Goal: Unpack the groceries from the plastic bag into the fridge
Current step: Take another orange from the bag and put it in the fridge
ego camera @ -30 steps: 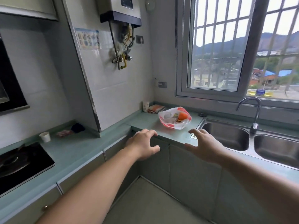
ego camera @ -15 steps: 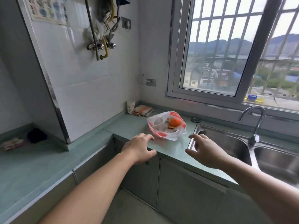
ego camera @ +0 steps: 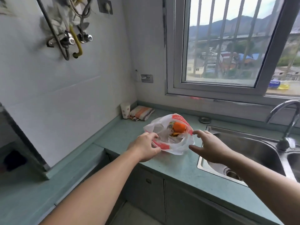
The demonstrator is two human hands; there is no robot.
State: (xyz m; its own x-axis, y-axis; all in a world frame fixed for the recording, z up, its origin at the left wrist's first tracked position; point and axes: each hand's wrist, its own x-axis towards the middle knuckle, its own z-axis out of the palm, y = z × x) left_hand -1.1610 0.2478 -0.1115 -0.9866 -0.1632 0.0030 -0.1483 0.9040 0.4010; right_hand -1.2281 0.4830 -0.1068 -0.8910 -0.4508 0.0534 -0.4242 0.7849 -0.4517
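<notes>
A person reaches with both hands for a white-and-red plastic bag (ego camera: 170, 140) of groceries sitting on the green kitchen counter (ego camera: 178, 168), at the centre of the frame, just left of the steel sink (ego camera: 243, 148). The left hand (ego camera: 144, 147) has its fingers curled onto the bag's near-left rim, touching the plastic; whether it has truly closed a pinch on it cannot be told from here. The right hand (ego camera: 209, 146) hangs spread and loose at the bag's right edge, its fingertips at or just short of the plastic, gripping nothing yet.

The step in hand looks to be taking hold of the bag's mouth. Done well, each hand would gather a side of the rim rather than the thin wall, then either lift level or hold the mouth wide, so the contents do not roll out towards the sink. The film is soft and will slump once released.

By count: one bag; inside it, one orange item (ego camera: 178, 127) shows plainly, with yellow packaging beneath too muddled to number. One paper cup (ego camera: 125, 110) and one folded striped cloth (ego camera: 140, 113) sit in the corner at upper left of the bag; one tap (ego camera: 287, 125) stands at the right edge. No fridge is in view.
</notes>
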